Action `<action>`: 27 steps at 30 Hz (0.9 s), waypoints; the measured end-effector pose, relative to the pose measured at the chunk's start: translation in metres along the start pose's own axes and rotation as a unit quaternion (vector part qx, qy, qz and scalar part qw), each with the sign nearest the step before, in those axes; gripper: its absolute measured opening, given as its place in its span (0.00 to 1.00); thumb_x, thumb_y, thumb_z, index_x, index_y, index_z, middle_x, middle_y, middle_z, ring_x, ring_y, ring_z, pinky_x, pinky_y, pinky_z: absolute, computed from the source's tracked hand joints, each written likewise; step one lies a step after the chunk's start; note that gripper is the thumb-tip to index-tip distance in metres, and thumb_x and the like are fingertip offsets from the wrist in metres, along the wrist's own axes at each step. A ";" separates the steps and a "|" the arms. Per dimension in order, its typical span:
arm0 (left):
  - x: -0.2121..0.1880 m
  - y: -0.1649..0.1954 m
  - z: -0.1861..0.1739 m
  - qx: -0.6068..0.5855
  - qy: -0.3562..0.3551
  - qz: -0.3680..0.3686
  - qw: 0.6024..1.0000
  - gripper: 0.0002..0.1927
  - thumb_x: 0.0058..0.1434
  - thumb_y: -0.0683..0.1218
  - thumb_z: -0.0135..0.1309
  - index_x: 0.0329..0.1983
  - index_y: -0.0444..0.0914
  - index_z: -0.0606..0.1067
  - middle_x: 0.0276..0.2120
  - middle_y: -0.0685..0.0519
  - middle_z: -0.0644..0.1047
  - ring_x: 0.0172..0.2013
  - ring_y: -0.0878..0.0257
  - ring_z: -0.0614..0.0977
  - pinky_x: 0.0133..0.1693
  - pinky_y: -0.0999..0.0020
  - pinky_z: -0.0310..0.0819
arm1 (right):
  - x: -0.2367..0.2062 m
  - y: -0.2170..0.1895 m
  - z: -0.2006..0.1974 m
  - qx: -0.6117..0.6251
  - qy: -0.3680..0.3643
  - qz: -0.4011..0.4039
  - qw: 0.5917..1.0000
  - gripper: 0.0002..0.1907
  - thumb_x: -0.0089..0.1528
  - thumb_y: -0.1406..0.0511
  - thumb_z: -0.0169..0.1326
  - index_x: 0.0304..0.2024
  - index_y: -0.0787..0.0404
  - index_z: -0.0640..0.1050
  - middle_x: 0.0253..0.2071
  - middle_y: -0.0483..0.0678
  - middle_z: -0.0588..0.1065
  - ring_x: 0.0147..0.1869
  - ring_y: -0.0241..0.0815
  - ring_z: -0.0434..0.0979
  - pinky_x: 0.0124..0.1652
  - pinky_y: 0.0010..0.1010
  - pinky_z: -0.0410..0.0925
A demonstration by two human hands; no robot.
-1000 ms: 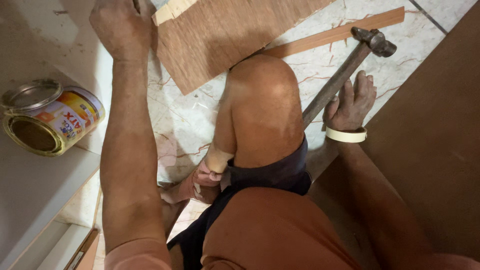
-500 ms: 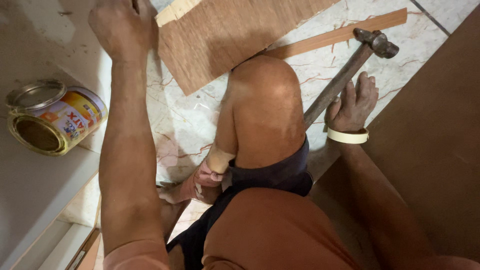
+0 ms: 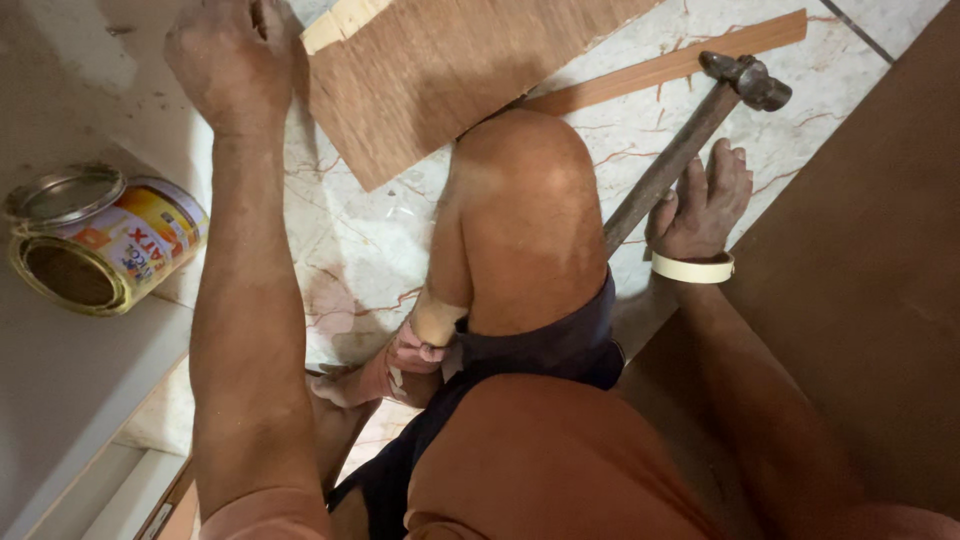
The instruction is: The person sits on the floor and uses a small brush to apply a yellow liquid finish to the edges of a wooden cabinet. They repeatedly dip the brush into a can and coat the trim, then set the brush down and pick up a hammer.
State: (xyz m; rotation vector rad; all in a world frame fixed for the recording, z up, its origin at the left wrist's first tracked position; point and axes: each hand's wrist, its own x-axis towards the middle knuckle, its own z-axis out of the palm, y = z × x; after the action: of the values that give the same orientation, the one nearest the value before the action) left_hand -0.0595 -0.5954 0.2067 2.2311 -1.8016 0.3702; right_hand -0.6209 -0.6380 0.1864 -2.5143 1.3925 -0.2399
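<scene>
An open tin lies on its side on the pale shelf, near the shelf's right edge, its round lid resting against its upper side. A thin wooden strip lies slantwise on the marbled tile floor toward the floor's far edge. A large brown board covers the floor's right side.

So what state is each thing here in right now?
Round metal tin: on its side, open, lid off.
Wooden-handled hammer: lying on the floor, right hand beside the handle.
Brown plywood board: flat on the marble floor, left hand at its edge.
Thin wooden strip: lying flat.
</scene>
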 end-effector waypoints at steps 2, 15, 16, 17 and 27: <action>0.001 0.000 0.001 0.001 -0.004 -0.009 1.000 0.06 0.54 0.40 0.63 0.26 0.39 0.75 0.24 0.49 0.76 0.24 0.51 0.79 0.28 0.57 0.73 | 0.000 -0.001 0.001 0.003 0.000 0.006 1.000 0.23 0.75 0.59 0.44 0.68 0.65 0.68 0.75 0.66 0.59 0.78 0.72 0.56 0.71 0.66 0.52; -0.021 -0.013 -0.026 0.004 -0.066 -0.022 0.998 0.05 0.59 0.42 0.62 0.37 0.39 0.78 0.35 0.49 0.79 0.31 0.51 0.82 0.33 0.57 0.76 | -0.001 0.000 0.001 -0.002 0.015 -0.013 1.000 0.23 0.75 0.61 0.44 0.69 0.66 0.67 0.75 0.66 0.58 0.78 0.72 0.56 0.72 0.66 0.53; -0.021 -0.013 -0.023 0.018 -0.057 -0.020 0.998 0.06 0.58 0.41 0.62 0.38 0.40 0.79 0.35 0.49 0.80 0.31 0.51 0.82 0.33 0.56 0.76 | -0.001 0.000 0.001 0.002 0.011 -0.012 1.000 0.22 0.75 0.61 0.45 0.68 0.66 0.67 0.75 0.66 0.58 0.78 0.72 0.57 0.71 0.66 0.53; -0.021 -0.013 -0.021 0.004 -0.069 -0.029 0.997 0.05 0.60 0.42 0.65 0.37 0.40 0.79 0.32 0.48 0.79 0.29 0.50 0.81 0.32 0.55 0.76 | -0.001 0.000 0.001 0.006 0.011 -0.011 1.000 0.22 0.75 0.61 0.45 0.68 0.66 0.67 0.75 0.66 0.58 0.78 0.72 0.57 0.71 0.66 0.54; -0.034 -0.005 -0.044 -0.042 -0.060 -0.027 0.997 0.06 0.60 0.39 0.63 0.34 0.39 0.76 0.35 0.49 0.77 0.31 0.52 0.81 0.32 0.57 0.76 | -0.003 0.005 0.004 0.002 0.019 -0.006 1.000 0.24 0.75 0.60 0.44 0.71 0.63 0.66 0.76 0.64 0.58 0.79 0.71 0.56 0.71 0.65 0.53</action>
State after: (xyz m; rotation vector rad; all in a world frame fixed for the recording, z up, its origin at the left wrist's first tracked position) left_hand -0.0636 -0.5483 0.2364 2.2814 -1.7760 0.1499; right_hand -0.6255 -0.6370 0.1808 -2.5287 1.3913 -0.2945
